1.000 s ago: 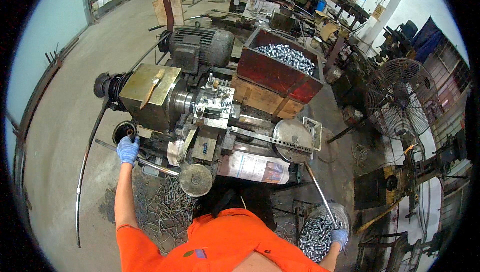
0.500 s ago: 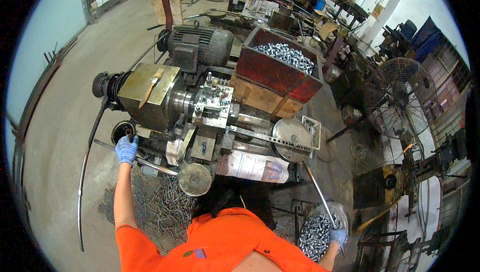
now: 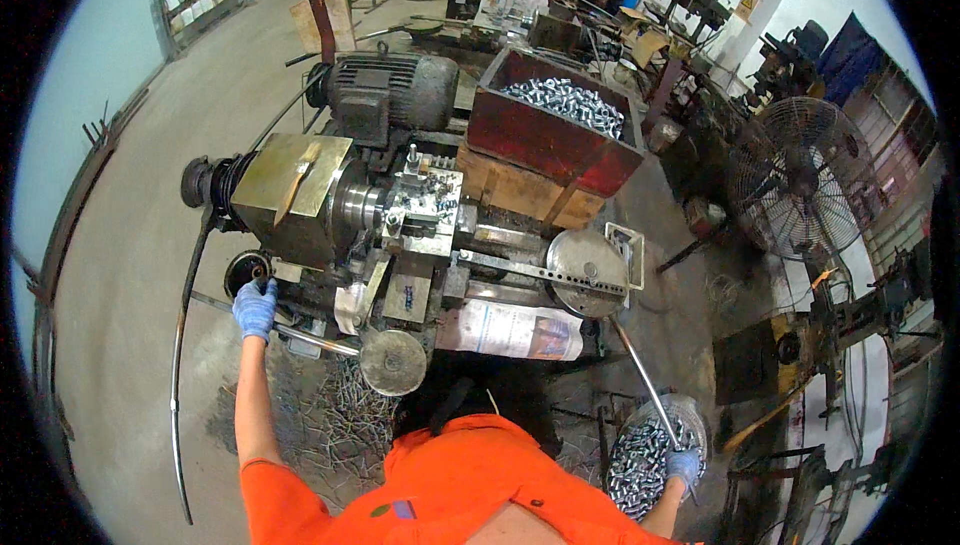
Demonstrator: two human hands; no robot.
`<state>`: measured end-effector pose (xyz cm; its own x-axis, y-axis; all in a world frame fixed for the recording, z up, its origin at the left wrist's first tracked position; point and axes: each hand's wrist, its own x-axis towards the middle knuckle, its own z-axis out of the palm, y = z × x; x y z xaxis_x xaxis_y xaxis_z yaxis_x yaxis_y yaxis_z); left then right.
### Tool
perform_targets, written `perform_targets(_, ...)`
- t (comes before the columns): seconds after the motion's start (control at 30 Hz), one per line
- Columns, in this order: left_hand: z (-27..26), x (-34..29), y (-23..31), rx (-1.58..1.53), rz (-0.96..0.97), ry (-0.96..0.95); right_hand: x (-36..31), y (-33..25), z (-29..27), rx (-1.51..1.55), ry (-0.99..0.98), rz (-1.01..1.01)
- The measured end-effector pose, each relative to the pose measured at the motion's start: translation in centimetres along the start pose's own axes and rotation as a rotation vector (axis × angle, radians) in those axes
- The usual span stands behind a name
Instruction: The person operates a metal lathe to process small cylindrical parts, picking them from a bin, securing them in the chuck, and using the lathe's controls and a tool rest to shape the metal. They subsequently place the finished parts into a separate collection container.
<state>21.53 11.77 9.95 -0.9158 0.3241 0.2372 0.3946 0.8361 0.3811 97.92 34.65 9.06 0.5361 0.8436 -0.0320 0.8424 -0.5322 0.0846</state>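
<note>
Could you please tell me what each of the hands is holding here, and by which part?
Left hand grips the lathe's black handwheel at its rim; right hand is in the bucket of metal parts, grip unclear.

The lathe [image 3: 400, 215] stands before the person, a motor [image 3: 385, 95] behind it and a bin of metal parts [image 3: 555, 130] to its right; a fan [image 3: 800, 180] stands further right, a bucket of parts [image 3: 645, 450] at lower right
</note>
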Motion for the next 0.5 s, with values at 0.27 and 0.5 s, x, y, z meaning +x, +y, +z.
perform_targets(0.27,0.9,0.5,-0.5,0.038,0.015,0.012,2.1,2.1,3.0,-0.032,-0.003,-0.037)
perform_targets(0.5,0.7,0.5,-0.3,0.002,0.029,-0.017,1.1,1.1,2.2,-0.023,0.009,0.007)
